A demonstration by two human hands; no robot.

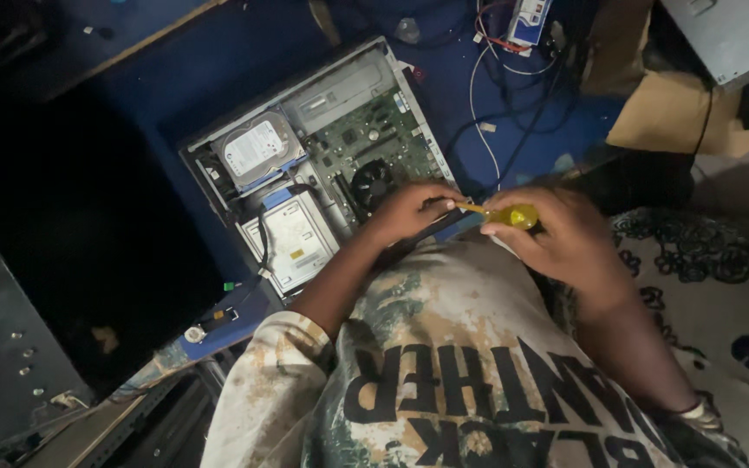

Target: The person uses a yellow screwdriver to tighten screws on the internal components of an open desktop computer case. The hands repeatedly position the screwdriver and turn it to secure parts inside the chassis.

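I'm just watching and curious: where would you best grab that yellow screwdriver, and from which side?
Grip the screwdriver by its thick yellow handle, coming from the right, as the right hand does. The handle lies nearly level and points right, while the thin shaft runs left toward the left hand at the edge of the open computer case, leaving little to hold there.

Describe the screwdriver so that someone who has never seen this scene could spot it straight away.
Find the open computer case lying on the blue surface, then go to its lower right corner, where both hands meet. The screwdriver lies between them: the right hand grips its handle, the left hand steadies its shaft. Its clear yellow handle is the only bright yellow thing there.
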